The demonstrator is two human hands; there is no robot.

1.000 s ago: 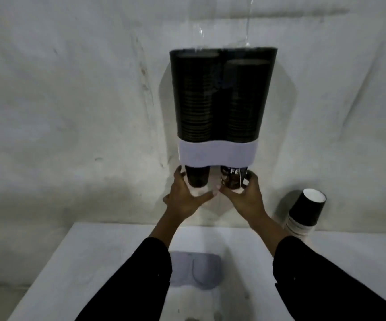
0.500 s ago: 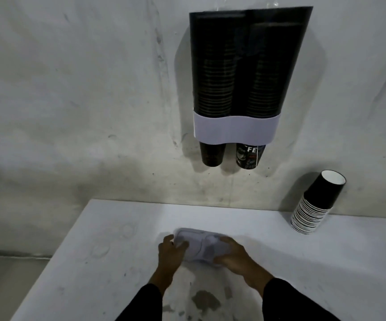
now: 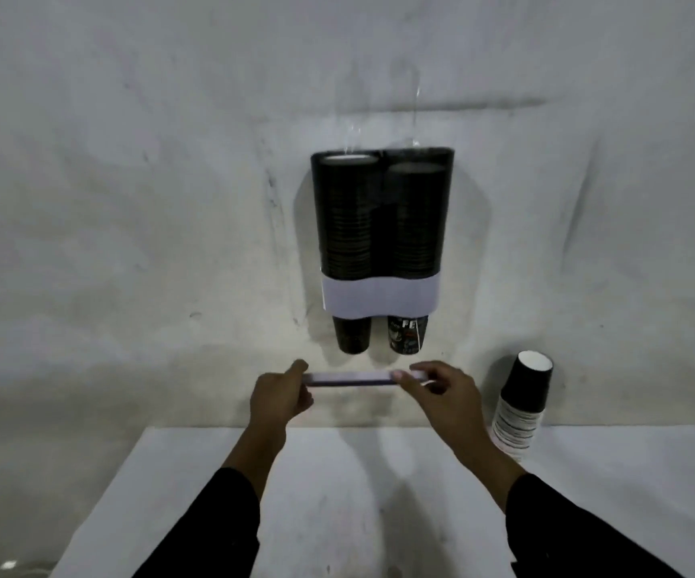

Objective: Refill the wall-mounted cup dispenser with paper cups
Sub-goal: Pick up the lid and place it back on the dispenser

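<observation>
The wall-mounted cup dispenser (image 3: 381,300) has two clear tubes filled with stacked black paper cups and a white band near its bottom. A plain black cup (image 3: 352,335) and a printed cup (image 3: 407,335) poke out below the band. Both hands hold a flat white dispenser lid (image 3: 350,378) level in the air, just under those cups. My left hand (image 3: 279,396) grips its left end, and my right hand (image 3: 443,392) pinches its right end.
A leaning stack of black paper cups (image 3: 523,404) stands on the white table (image 3: 337,515) against the wall at the right. The grey wall (image 3: 128,202) sits directly behind the table.
My hands dropped from the dispenser's bottom to the table, took hold of the white lid lying there, and have lifted it up to just under the dispenser.
</observation>
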